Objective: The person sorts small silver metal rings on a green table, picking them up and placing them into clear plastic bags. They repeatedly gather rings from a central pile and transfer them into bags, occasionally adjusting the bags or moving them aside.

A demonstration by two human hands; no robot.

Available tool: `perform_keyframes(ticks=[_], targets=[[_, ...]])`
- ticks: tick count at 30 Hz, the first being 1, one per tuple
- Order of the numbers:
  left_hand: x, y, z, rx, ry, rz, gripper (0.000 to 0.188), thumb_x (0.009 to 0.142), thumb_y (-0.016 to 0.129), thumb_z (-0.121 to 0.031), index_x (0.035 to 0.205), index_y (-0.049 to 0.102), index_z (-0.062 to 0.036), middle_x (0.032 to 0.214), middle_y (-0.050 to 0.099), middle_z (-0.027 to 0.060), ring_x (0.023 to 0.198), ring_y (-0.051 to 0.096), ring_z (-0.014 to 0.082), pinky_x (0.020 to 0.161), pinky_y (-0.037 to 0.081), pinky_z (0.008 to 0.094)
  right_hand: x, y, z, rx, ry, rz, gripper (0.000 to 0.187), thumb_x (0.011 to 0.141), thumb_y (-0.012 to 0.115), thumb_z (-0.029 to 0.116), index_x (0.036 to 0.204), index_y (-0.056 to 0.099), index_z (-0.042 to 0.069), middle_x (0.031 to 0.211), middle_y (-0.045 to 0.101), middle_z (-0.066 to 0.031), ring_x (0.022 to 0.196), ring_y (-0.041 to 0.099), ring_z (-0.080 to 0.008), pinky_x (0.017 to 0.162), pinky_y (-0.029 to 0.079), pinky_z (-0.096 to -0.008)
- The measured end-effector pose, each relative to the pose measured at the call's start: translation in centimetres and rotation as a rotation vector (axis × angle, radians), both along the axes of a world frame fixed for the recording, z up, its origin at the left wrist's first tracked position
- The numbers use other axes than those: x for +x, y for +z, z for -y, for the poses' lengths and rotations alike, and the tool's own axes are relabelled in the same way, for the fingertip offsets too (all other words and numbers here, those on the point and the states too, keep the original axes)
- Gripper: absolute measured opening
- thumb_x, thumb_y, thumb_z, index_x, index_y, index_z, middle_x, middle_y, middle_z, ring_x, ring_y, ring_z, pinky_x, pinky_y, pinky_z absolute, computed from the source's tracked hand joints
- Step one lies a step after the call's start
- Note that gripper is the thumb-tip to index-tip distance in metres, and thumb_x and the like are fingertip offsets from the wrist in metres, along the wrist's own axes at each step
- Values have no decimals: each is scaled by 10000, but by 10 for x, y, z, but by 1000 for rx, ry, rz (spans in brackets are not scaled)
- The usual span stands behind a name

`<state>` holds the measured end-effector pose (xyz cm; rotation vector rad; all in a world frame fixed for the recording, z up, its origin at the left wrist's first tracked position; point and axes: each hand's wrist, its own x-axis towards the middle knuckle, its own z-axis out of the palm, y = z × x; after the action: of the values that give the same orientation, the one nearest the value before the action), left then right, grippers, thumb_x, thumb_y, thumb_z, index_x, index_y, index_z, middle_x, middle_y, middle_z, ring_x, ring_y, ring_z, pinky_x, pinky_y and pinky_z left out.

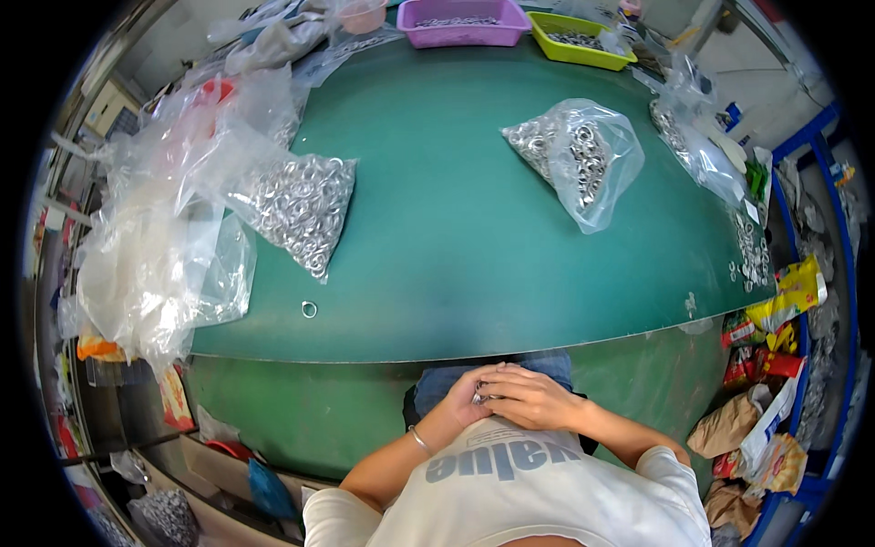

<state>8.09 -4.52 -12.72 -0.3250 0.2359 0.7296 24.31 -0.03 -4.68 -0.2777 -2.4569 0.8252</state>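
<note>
Both hands meet over my lap, just below the front edge of the table. My left hand (466, 397) is curled, with small shiny metal rings (480, 393) showing between it and the other palm. Over them bends my right hand (529, 398), its fingers closed across the left one, so most of what they enclose is hidden. On the green tabletop (437, 246), a lone metal ring (309, 310) lies near the front left. Behind it rests a clear bag of metal rings (305, 205); a second, open-mouthed bag of rings (583, 164) lies farther right.
Crumpled clear plastic bags (164, 246) cover the table's left side. A purple tray (463, 35) and a yellow-green tray (581, 53) with metal parts stand at the far edge. Loose rings (751, 251) lie at the right edge, near colourful packets (788, 296) and a blue rack (843, 319).
</note>
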Motion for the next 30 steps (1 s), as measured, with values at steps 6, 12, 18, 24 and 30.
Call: perform_keyframes(ticks=[6,12,18,24,30], targets=[[13,58,-9,-105,-70,-216,225,905,554,-171,1029,584,14,971,627,153,916,634,253,814,558,378,37,16,-10,1,-394,-294,175,720,657,-6,892,633,-28,991,612,-173,915,604,-311,761,491,-387],[55,149,-111,8,332,-215,230,884,561,-102,1059,552,48,1038,563,191,1023,556,301,926,501,421,37,9,-10,-247,-805,-649,393,830,528,-68,1213,443,-45,1140,458,-186,896,549,-221,804,454,-321],[92,192,-225,472,725,-478,461,936,421,-208,1328,345,21,1460,273,107,1341,280,255,1134,72,506,42,9,-12,-359,-805,-552,525,811,526,-103,1300,350,-32,1214,406,-179,890,541,-185,795,441,-293],[100,173,-201,709,675,-753,517,905,410,-64,1403,298,27,1478,259,175,1391,221,299,1141,160,449,62,5,-26,-496,-913,-480,520,846,536,-70,1322,336,1,1188,433,-132,871,537,-138,756,439,-254],[78,145,-179,577,789,-1263,404,870,583,-33,1252,455,2,1205,468,98,1017,486,140,839,448,263,69,5,-99,-650,-967,-521,542,880,584,28,1346,308,14,1217,442,-129,893,534,-128,764,463,-251]])
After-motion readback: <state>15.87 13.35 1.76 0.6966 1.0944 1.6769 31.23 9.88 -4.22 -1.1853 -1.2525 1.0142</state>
